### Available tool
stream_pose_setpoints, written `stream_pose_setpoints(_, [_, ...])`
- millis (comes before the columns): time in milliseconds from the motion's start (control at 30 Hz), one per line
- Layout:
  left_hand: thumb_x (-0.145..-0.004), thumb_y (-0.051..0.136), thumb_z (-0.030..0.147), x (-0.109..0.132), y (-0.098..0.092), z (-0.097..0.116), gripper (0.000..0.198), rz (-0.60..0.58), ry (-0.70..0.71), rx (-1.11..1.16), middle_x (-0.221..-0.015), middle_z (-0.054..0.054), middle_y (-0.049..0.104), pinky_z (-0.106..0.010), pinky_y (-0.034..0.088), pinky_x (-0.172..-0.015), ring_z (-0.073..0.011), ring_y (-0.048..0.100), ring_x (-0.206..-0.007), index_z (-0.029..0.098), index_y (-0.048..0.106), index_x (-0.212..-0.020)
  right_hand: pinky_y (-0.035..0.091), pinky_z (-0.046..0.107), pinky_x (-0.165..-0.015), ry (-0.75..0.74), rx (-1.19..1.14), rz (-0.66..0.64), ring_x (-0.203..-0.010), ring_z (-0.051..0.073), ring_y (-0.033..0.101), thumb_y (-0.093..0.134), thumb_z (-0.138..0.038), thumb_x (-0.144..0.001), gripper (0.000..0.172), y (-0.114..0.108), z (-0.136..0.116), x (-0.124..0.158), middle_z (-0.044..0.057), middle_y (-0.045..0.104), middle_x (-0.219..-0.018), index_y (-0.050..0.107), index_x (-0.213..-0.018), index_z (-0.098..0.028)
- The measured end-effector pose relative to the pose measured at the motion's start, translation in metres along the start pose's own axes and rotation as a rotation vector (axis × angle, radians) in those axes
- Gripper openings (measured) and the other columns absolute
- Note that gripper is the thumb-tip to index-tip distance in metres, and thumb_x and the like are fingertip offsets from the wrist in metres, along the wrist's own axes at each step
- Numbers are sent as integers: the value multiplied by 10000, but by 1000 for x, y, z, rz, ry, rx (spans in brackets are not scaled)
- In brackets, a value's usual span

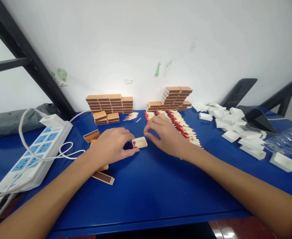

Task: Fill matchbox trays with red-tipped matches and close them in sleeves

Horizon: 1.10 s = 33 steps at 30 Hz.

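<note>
A small white matchbox tray (140, 142) filled with red-tipped matches lies on the blue table (148, 192) between my hands. My left hand (111, 146) curls around its left end, thumb and fingers gripping it. My right hand (164, 134) rests just right of the tray, fingertips pinched together at its right edge; what they hold is too small to make out. A long heap of loose matches (183, 127) lies behind my right hand. Brown matchbox sleeves (103, 177) lie under and beside my left wrist.
Stacks of closed brown matchboxes (111, 103) and a second stack (173, 98) stand against the white wall. Several empty white trays (238, 129) are scattered at the right. A white power strip (36, 152) with cables lies at the left. A dark stand (256, 118) sits far right.
</note>
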<state>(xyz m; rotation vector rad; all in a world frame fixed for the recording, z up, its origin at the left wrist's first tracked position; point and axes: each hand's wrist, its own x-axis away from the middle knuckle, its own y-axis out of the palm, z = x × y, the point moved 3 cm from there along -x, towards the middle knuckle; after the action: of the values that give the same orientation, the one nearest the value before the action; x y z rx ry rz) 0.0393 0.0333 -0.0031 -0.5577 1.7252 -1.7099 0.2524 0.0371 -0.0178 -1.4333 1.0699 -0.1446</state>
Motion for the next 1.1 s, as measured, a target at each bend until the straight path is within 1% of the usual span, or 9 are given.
stream_pose_setpoints(100, [-988, 712, 473, 0, 0, -1, 303, -5, -1, 8, -1006, -69, 780, -372, 539, -819, -260, 737, -966, 194, 775, -1088, 444, 468, -940, 123, 106, 45, -1023, 300, 531, 676, -227, -997, 28, -3, 30, 2, 107, 694, -1021, 689, -978, -212])
stream_pose_setpoints(267, [-981, 717, 481, 0, 0, -2, 296, 2, -3, 9, -1007, -69, 786, -357, 536, -815, -258, 741, -976, 204, 776, -1070, 437, 478, -911, 188, 205, -33, -1042, 325, 512, 699, -294, -972, 80, 7, 55, 5, 124, 679, -1014, 714, -968, -215])
stream_pose_setpoints(433, [-980, 715, 481, 0, 0, -1, 298, 4, 0, 6, -995, -65, 787, -351, 526, -782, -254, 739, -956, 204, 776, -1070, 431, 470, -912, 201, 222, -101, -1048, 325, 519, 634, -251, -1014, 142, 12, 55, 2, 139, 681, -1021, 705, -902, -200])
stream_pose_setpoints(567, [-987, 709, 481, -1, -1, 0, 307, -7, -3, 3, -1010, -70, 787, -366, 532, -804, -261, 741, -968, 195, 777, -1073, 423, 474, -927, 197, 205, -125, -1063, 327, 514, 615, -232, -1030, 137, 6, 49, 0, 145, 679, -1037, 688, -920, -193])
stream_pose_setpoints(700, [-984, 717, 465, -1, -1, 0, 296, -15, -7, 7, -1010, -72, 786, -381, 542, -822, -268, 741, -975, 188, 777, -1072, 419, 459, -944, 75, 111, -81, -1023, 293, 501, 572, -271, -1076, 173, 0, 22, -1, 115, 662, -1039, 682, -956, -210])
stream_pose_setpoints(800, [-981, 723, 464, -1, -1, 1, 290, -16, -3, 3, -996, -69, 783, -375, 543, -817, -266, 739, -970, 190, 774, -1059, 416, 454, -964, -16, 70, -103, -1048, 286, 509, 554, -259, -1089, 183, 4, -6, 0, 109, 668, -1057, 689, -975, -210])
stream_pose_setpoints(900, [-986, 717, 481, -1, 0, 1, 306, -20, -1, -9, -979, -73, 778, -379, 545, -812, -272, 737, -966, 183, 773, -1021, 427, 452, -957, -40, 50, -123, -1065, 286, 524, 532, -223, -1092, 201, 9, -20, 0, 112, 680, -1075, 698, -979, -213])
stream_pose_setpoints(1000, [-989, 718, 472, -1, 0, 1, 307, -20, -5, 4, -995, -71, 780, -380, 547, -822, -268, 738, -966, 183, 777, -1072, 434, 456, -978, -25, -6, -37, -1053, 278, 542, 562, -241, -1086, 170, 4, -8, -2, 97, 696, -1056, 707, -999, -226])
stream_pose_setpoints(1100, [-994, 711, 467, -1, 0, 1, 321, -27, -5, 16, -1007, -70, 780, -383, 544, -832, -267, 737, -970, 183, 779, -1127, 444, 467, -953, 71, 29, 64, -1000, 282, 547, 610, -246, -1055, 127, -5, 24, -2, 97, 701, -1011, 714, -985, -223])
